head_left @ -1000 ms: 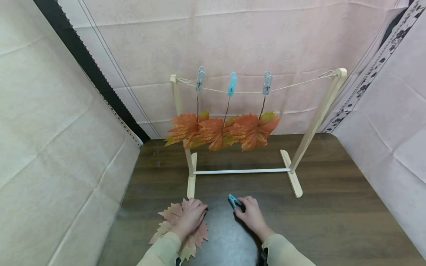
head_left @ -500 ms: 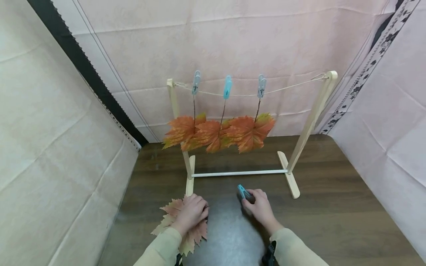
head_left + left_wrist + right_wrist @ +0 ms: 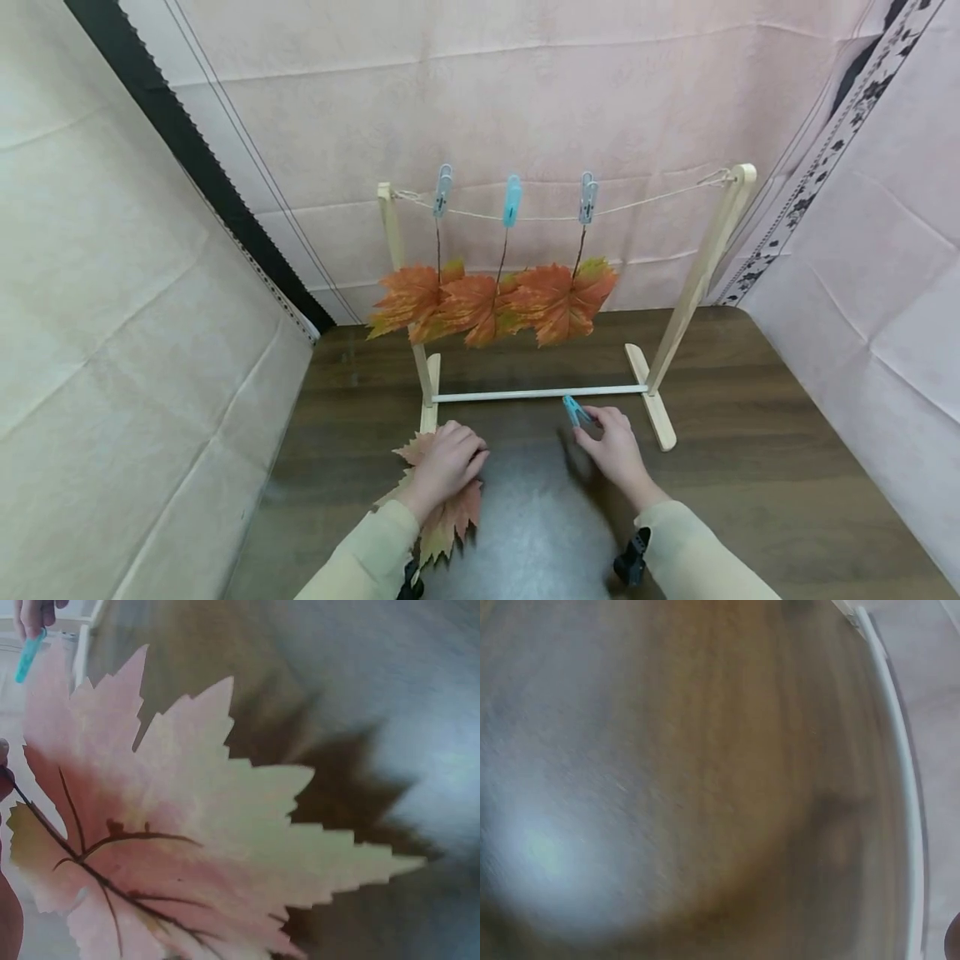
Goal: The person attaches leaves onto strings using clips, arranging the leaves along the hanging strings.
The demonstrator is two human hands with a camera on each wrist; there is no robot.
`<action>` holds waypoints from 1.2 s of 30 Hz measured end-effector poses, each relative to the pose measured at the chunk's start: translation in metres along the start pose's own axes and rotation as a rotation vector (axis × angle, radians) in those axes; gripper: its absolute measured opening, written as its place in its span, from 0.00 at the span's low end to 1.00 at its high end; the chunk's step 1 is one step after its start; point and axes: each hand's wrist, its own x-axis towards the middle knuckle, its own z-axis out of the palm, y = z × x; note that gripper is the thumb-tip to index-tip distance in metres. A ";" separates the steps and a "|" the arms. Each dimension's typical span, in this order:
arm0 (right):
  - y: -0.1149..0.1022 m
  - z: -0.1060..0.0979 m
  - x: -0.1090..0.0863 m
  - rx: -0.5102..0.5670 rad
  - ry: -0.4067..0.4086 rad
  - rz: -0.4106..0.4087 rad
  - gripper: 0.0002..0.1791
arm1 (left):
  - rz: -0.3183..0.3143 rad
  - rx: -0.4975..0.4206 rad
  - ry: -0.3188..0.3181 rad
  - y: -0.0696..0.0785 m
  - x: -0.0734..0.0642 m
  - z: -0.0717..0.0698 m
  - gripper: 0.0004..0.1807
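My left hand (image 3: pixel 450 463) pinches the dark stem of a pale pink and cream artificial maple leaf (image 3: pixel 187 795); the leaf hangs under the hand, its shadow falling on the table. My right hand (image 3: pixel 617 450) holds a blue clothespin (image 3: pixel 576 411) between thumb and fingers, in front of the rack's white crossbar. Behind both hands, a string (image 3: pixel 637 206) runs between two wooden posts. Three clothespins, the middle one (image 3: pixel 512 201) brighter blue, clip orange maple leaves (image 3: pixel 564 304) to it by their stems. In the right wrist view only a fingertip shows at the lower right edge.
The wooden rack stands on the dark wood table (image 3: pixel 720 500), with a right post (image 3: pixel 701 275), flat feet (image 3: pixel 660 419) and a white crossbar (image 3: pixel 536 393) low between them. Pale cloth walls (image 3: pixel 165 350) enclose the table at the left, right and back.
My left hand has lifted the pink leaf off the table and shifted slightly right. My right hand has moved forward and right with the blue clothespin, up toward the crossbar.
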 end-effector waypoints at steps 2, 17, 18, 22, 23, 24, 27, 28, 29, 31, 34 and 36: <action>0.000 -0.006 0.004 0.001 0.022 -0.015 0.20 | -0.012 -0.002 -0.002 0.001 0.006 -0.004 0.02; -0.017 -0.067 0.038 0.025 0.099 -0.106 0.20 | -0.048 -0.138 0.000 0.002 0.046 -0.040 0.03; -0.018 -0.070 0.040 0.025 0.108 -0.114 0.20 | -0.050 -0.157 -0.003 0.001 0.049 -0.043 0.02; -0.023 -0.079 0.045 0.029 0.141 -0.141 0.20 | -0.064 -0.199 -0.011 0.000 0.057 -0.051 0.03; -0.023 -0.080 0.046 0.031 0.146 -0.144 0.20 | -0.066 -0.204 -0.013 0.000 0.059 -0.052 0.03; -0.025 -0.082 0.047 0.038 0.149 -0.146 0.20 | -0.069 -0.204 -0.016 0.000 0.061 -0.053 0.03; -0.028 -0.087 0.049 0.040 0.147 -0.140 0.20 | -0.078 -0.208 -0.022 0.000 0.066 -0.056 0.03; -0.030 -0.089 0.050 0.041 0.145 -0.138 0.20 | -0.075 -0.210 -0.020 0.001 0.068 -0.056 0.04; -0.030 -0.091 0.050 0.036 0.145 -0.138 0.20 | -0.073 -0.213 -0.017 0.001 0.070 -0.057 0.04; -0.032 -0.095 0.053 0.027 0.150 -0.135 0.21 | -0.073 -0.210 -0.010 0.002 0.075 -0.058 0.04; -0.034 -0.100 0.056 -0.004 0.163 -0.143 0.21 | -0.086 -0.212 -0.002 0.005 0.081 -0.059 0.04; -0.036 -0.103 0.059 -0.008 0.168 -0.147 0.21 | -0.109 -0.217 -0.003 0.007 0.085 -0.061 0.05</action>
